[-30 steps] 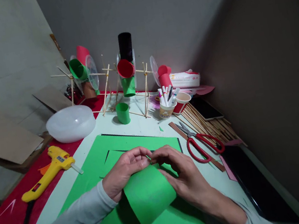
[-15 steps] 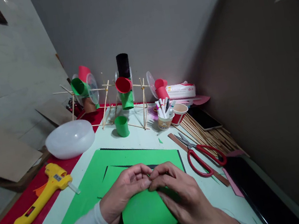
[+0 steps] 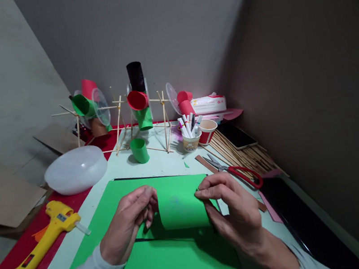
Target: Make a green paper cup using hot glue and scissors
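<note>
A curled piece of green paper (image 3: 181, 207) is held up over the larger green sheet (image 3: 173, 267) on the table. At its left edge, my left hand (image 3: 130, 222) pinches the paper between thumb and fingers. My right hand (image 3: 231, 203) grips the opposite edge, thumb below and fingers on top. Faint smudges show on the curled paper's face. Beyond my hands stands a short green paper tube (image 3: 139, 151). Red-handled scissors (image 3: 245, 176) lie to the right of my right hand.
A yellow glue gun (image 3: 42, 238) and a translucent bowl (image 3: 76, 170) are at left. Behind stands a stick frame (image 3: 165, 123) carrying coloured paper tubes and clear discs. A cup of markers (image 3: 192, 140), a red cup (image 3: 208, 132), bundled sticks (image 3: 241, 149) and a phone (image 3: 238, 136) sit right.
The green paper has been raised and turned sideways, with its curl now facing me. My hands have parted from a shared pinch to opposite edges. The view has shifted slightly right.
</note>
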{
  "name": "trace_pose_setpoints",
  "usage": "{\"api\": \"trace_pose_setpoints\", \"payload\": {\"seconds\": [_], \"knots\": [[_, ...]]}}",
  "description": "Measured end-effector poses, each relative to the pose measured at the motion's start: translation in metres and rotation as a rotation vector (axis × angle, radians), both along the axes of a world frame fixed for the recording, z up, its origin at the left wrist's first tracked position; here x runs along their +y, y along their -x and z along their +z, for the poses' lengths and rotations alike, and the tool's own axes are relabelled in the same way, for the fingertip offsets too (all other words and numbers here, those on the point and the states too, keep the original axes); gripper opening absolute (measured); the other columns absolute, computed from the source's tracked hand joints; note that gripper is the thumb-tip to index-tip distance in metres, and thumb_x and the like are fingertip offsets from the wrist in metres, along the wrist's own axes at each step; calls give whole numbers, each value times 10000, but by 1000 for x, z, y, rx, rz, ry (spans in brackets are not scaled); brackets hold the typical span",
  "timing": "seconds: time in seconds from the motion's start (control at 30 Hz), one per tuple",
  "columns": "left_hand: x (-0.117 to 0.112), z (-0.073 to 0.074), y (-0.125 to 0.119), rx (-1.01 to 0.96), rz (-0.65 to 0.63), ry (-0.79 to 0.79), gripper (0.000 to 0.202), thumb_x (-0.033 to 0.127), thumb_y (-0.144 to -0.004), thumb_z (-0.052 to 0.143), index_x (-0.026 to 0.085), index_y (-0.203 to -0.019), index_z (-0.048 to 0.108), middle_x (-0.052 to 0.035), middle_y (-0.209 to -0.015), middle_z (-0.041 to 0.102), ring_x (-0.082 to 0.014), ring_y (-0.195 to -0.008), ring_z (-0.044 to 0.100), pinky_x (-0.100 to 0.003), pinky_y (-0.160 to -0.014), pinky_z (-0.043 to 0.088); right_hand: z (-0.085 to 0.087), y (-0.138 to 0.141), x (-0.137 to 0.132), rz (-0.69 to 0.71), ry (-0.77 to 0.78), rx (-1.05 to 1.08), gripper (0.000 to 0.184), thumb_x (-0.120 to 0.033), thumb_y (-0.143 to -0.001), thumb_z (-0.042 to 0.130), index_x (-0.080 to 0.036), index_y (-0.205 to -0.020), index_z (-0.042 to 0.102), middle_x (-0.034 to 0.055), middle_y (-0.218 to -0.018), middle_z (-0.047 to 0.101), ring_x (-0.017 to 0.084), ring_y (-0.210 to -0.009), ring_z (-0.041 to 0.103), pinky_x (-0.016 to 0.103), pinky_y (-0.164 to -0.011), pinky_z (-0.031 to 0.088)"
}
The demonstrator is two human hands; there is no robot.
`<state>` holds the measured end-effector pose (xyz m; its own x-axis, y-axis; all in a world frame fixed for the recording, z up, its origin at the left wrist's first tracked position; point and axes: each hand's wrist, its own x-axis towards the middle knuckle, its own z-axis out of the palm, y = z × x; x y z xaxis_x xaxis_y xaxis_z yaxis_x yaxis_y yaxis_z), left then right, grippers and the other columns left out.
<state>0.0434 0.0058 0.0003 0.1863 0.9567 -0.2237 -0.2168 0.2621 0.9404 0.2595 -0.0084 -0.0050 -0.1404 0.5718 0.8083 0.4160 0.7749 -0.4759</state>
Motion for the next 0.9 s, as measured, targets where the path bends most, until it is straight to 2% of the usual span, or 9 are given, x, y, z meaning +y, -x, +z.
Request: {"api": "trace_pose_setpoints", "payload": {"seconds": [0.13,0.33,0.5,0.67,0.8,0.9], "knots": [[-6,0,-2,-72,-69,31,398,540,-749,766,163,-720,642,25,-644,490,-89,-591,456,-182,-527,410,-2,1,-4,1,-32,-100,318,43,-846,557,-240,-973,626,51,-867,629,166,-734,605,289,-617,512],[-8,6,-2,-60,75,68,432,448,-551,922,163,-806,721,43,-656,521,-69,-556,451,-164,-463,395,-12,1,-6,46,-85,-117,370,53,-847,558,-237,-1058,647,65,-903,662,189,-785,618,327,-665,528],[-6,4,-2,-25,124,3,348,404,-609,899,173,-760,686,65,-631,500,-51,-538,436,-141,-475,386,-10,2,-9,126,-80,-88,417,99,-839,503,-183,-1104,659,92,-986,645,183,-872,638,305,-714,555],[-6,-2,2,94,142,-121,296,427,-721,818,188,-789,656,69,-608,483,-58,-530,420,-148,-487,372,-4,5,-12,156,97,21,388,77,-846,505,-189,-1093,641,86,-1030,641,190,-990,624,317,-836,530],[-8,0,3,181,184,-168,296,436,-728,788,188,-799,643,67,-601,459,-72,-530,400,-166,-484,363,-6,6,-7,166,402,221,238,-105,-906,604,-238,-1103,600,46,-1004,622,185,-960,622,322,-840,526],[-9,4,-1,249,210,-187,285,411,-698,779,175,-762,632,68,-592,420,-72,-519,361,-173,-459,325,-6,8,-2,177,635,290,271,-245,-856,715,-244,-1099,594,12,-950,639,161,-878,630,268,-777,521]]}}
